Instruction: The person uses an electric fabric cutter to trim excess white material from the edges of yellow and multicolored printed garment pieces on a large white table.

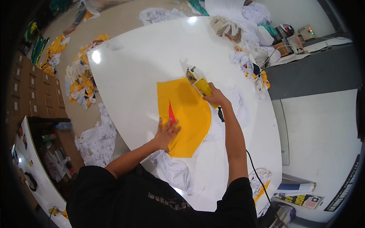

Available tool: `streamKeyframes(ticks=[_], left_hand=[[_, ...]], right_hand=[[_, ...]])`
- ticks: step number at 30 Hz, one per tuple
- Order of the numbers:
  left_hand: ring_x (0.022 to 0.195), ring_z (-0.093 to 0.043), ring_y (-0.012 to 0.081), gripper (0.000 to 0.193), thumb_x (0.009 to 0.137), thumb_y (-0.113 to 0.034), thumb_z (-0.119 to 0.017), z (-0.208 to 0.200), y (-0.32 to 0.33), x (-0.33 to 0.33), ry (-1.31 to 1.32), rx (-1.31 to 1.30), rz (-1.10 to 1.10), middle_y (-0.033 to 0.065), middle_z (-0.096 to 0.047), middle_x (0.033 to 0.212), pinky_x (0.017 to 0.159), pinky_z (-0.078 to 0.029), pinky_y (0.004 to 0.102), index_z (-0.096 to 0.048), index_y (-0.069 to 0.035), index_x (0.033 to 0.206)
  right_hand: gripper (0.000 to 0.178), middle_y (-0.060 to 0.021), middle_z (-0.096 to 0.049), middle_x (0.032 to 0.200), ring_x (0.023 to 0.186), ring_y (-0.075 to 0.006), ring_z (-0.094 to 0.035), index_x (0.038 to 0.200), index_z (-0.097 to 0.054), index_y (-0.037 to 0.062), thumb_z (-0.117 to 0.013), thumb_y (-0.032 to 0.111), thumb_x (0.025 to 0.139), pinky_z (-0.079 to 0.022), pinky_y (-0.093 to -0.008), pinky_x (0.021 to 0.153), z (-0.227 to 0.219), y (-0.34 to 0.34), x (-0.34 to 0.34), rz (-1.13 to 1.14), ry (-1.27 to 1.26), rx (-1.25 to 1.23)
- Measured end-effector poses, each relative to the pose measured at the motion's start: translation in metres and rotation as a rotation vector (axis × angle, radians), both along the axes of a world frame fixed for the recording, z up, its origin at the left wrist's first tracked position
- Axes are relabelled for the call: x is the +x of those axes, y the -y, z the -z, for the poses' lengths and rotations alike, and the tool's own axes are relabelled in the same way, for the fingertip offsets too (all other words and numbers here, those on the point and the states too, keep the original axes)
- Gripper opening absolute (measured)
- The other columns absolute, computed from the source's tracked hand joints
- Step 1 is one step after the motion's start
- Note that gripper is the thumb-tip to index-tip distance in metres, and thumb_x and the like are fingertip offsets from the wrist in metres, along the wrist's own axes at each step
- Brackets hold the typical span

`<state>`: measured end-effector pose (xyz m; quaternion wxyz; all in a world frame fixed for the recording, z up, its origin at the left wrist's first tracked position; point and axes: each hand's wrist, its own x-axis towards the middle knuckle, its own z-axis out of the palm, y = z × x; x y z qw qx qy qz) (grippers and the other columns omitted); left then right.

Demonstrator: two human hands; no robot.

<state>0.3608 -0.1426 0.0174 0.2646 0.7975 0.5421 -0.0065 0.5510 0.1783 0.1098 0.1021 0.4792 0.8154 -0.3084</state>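
A yellow fabric panel [186, 110] with a pointed red patch [171, 111] lies flat on the white table [129, 76]. My left hand [165, 133] presses on its left part with fingers spread, partly over the red patch. My right hand [217, 97] is wrapped round the yellow body of an electric rotary fabric cutter [201, 85]. The cutter's metal head stands at the panel's top right corner; whether the blade touches the cloth I cannot tell. White fabric [173, 171] lies crumpled at the panel's lower edge, and more white cloth [237, 108] spreads to its right.
A black cord [258, 176] runs down the table's right side. Scrap piles [81, 81] lie on the floor at left. Heaped white cloth [256, 15] and a stack of cut pieces [227, 29] sit at the far right. Cardboard boxes [28, 85] and a shelf [57, 152] stand left.
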Motion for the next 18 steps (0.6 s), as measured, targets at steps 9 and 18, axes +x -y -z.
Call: streamKeyframes(ticks=[9,18], left_hand=[[0.157,-0.031,0.0372,0.086,0.078,-0.07,-0.078,-0.011,-0.111,-0.22,-0.068,-0.243,-0.071,0.0153,-0.046,0.163,0.117,-0.006,0.0839,-0.066,-0.009,0.137],[0.155,-0.031,0.0459,0.068,0.107,-0.047,-0.052,-0.006,-0.133,-0.207,-0.136,0.258,-0.608,0.0268,-0.031,0.168,0.121,-0.019,0.0743,-0.044,0.0,0.156]], right_hand=[[0.078,-0.0278,-0.071,0.115,0.101,-0.0405,-0.073,0.144,-0.044,0.0016,-0.079,0.034,0.083,-0.059,-0.0468,0.088,0.009,0.051,-0.052,0.613,-0.332,0.213],[0.074,-0.0264,-0.071,0.118,0.106,-0.0399,-0.073,0.145,-0.044,0.0017,-0.078,0.03,0.086,-0.058,-0.047,0.088,0.011,0.222,-0.066,0.955,-0.392,0.086]])
